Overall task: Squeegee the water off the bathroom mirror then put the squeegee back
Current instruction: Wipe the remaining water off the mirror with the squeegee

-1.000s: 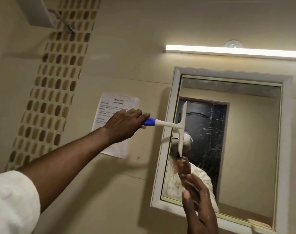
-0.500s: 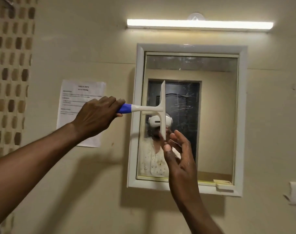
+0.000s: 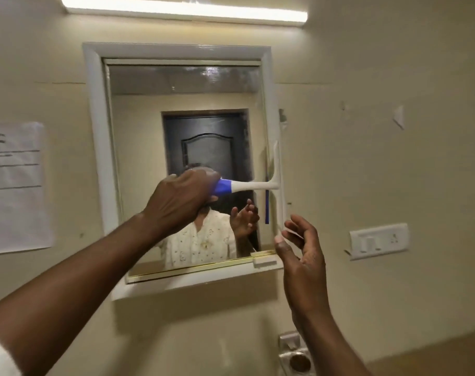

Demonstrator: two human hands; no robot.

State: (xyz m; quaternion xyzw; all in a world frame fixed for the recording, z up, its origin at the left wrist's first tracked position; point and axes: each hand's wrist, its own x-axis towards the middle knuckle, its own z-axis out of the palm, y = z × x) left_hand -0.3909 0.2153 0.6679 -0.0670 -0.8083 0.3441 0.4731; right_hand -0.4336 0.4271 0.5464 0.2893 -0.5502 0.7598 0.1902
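Observation:
The white-framed bathroom mirror [image 3: 138, 158] hangs on the beige wall in the middle of the view. My left hand [image 3: 180, 199] grips the blue end of the squeegee's handle. The white squeegee [image 3: 258, 185] has its blade upright at the mirror's right edge, over the frame. My right hand [image 3: 301, 248] is raised just below and right of the blade's lower end, fingers spread, holding nothing. A band along the top of the glass still looks wet and streaky.
A tube light [image 3: 182, 8] runs above the mirror. A paper notice [image 3: 16, 185] is taped to the wall at left. A white switch plate [image 3: 378, 241] sits to the right, and a metal fitting [image 3: 294, 354] below the mirror.
The squeegee has swept across the glass from the mirror's left side to its right edge. My right hand followed to the right. The camera has turned right as well.

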